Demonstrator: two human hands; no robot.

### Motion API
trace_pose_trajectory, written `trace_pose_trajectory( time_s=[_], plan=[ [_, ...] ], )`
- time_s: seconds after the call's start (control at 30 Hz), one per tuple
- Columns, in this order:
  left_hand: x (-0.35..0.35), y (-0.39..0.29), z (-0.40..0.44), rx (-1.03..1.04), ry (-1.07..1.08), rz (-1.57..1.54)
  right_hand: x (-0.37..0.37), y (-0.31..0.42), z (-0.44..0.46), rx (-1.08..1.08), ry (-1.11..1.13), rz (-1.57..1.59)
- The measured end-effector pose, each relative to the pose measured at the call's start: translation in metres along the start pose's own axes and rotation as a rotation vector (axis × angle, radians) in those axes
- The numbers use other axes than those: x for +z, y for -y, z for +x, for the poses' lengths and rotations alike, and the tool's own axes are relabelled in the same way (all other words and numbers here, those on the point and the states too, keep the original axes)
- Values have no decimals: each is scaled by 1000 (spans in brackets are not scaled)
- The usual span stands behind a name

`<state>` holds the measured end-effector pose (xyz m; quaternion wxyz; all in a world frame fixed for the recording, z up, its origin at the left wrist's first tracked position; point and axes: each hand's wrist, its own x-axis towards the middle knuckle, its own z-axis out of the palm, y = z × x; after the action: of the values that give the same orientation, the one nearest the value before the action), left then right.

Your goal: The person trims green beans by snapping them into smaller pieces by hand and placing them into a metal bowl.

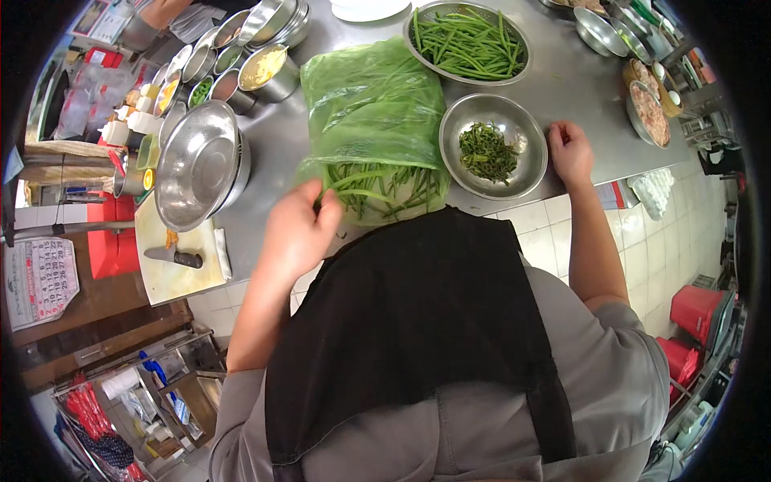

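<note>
At the mouth of a translucent green plastic bag (pixel 369 96), my left hand (pixel 301 229) is closed, its fingertips pinching the end of a green bean (pixel 361 194). More long beans lie loose in the bag's opening. My right hand (pixel 570 153) rests as a fist at the table edge, just right of a steel bowl (pixel 526 132); whatever it may hold is hidden. Short green trimmings (pixel 487 153) fill the middle of that bowl. Behind it stands a perforated steel colander (pixel 526 60) heaped with whole green beans (pixel 466 44).
Large metal strainers (pixel 197 169) stand stacked to the left. Below them a knife (pixel 177 256) lies on a cutting board (pixel 185 277). Several steel containers crowd the back left, one holding yellow slices (pixel 265 67). A bowl of pinkish food (pixel 649 114) sits at the right edge.
</note>
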<state>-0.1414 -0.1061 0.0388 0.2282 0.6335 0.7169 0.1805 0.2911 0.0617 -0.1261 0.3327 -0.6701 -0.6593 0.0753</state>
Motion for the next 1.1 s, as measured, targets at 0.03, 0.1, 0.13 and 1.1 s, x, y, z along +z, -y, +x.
trace_pose_trajectory(
  time_s=[0.03, 0.1, 0.13, 1.1],
  plan=[
    [-5, 4, -5, 2, -11, -58, 2, -8, 3, 38, -6, 112],
    [-16, 11, -14, 15, -9, -83, 7, -8, 8, 101, -13, 298],
    [-19, 12, -17, 22, -6, -96, 5, -5, 10, 128, -18, 370],
    [-1, 0, -7, 316, -92, -193, -24, 221, -35, -587, 586, 540]
  ],
)
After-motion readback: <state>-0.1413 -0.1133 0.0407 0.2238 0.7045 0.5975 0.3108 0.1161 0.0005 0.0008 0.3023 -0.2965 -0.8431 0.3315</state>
